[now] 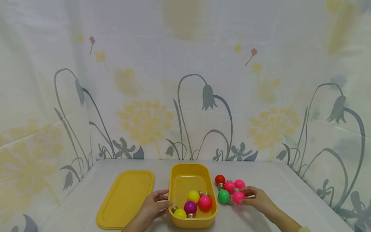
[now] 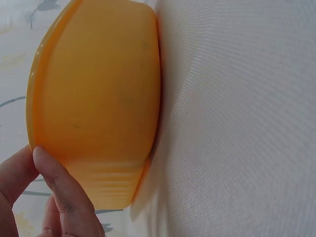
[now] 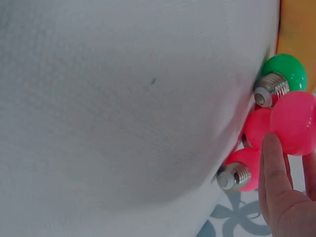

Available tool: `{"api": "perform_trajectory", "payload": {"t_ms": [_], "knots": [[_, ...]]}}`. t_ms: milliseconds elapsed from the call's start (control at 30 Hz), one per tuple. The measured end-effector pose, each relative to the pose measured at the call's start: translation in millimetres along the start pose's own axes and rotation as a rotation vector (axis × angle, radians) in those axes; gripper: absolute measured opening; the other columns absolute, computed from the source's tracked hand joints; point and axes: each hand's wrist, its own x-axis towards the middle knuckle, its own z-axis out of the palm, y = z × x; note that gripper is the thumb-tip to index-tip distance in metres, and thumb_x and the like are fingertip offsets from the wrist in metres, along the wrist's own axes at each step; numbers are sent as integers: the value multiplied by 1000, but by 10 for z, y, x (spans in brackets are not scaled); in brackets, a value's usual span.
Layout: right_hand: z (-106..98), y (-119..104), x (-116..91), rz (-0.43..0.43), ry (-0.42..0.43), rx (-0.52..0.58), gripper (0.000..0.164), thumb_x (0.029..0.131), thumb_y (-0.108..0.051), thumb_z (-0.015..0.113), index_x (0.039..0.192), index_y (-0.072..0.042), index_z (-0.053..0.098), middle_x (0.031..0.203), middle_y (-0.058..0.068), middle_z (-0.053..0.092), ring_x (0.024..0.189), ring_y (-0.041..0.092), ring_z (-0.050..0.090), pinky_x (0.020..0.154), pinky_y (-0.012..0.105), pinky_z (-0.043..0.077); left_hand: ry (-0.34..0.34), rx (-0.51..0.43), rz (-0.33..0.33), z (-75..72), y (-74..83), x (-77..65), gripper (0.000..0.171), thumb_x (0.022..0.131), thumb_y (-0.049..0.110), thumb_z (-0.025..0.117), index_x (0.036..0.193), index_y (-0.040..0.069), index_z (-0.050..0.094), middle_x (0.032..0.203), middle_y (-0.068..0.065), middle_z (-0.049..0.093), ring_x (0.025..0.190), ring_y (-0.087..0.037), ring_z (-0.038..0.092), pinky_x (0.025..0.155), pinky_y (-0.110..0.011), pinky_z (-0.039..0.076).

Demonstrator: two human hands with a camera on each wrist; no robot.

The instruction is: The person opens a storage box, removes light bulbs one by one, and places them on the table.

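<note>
A yellow plastic box (image 1: pixel 192 223) holds two yellow bulbs, a purple bulb (image 1: pixel 190 207) and a pink bulb (image 1: pixel 205 203). My left hand (image 1: pixel 152 206) pinches the box's left rim between thumb and finger; the left wrist view shows this grip on the box wall (image 2: pixel 98 89). To the right of the box, my right hand (image 1: pixel 256 200) holds another pink bulb (image 3: pixel 295 123) by its round part, lifted beside the others. Near it lie a green bulb (image 3: pixel 289 69), two more pink bulbs (image 1: pixel 230 187) and a red bulb (image 1: pixel 220 179), with metal screw bases showing on some.
A flat yellow lid (image 1: pixel 126 198) lies on the white tablecloth (image 1: pixel 84 209) left of the box. Behind the table hangs a white curtain (image 1: pixel 188 129) printed with grey and yellow flowers.
</note>
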Motion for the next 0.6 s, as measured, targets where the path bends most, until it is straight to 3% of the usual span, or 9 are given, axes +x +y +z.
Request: {"api": "perform_trajectory", "payload": {"t_ms": [600], "knots": [[39,125,87,93,-19,-27,41,75,-10,75,110,4,60,95,8,59,84,22,54,72,35,53,-28,-8,15,-10,-5,-12,58,77,5,75,127,-6,48,104,-17,55,76,-17,57,71,-31,55]]}}
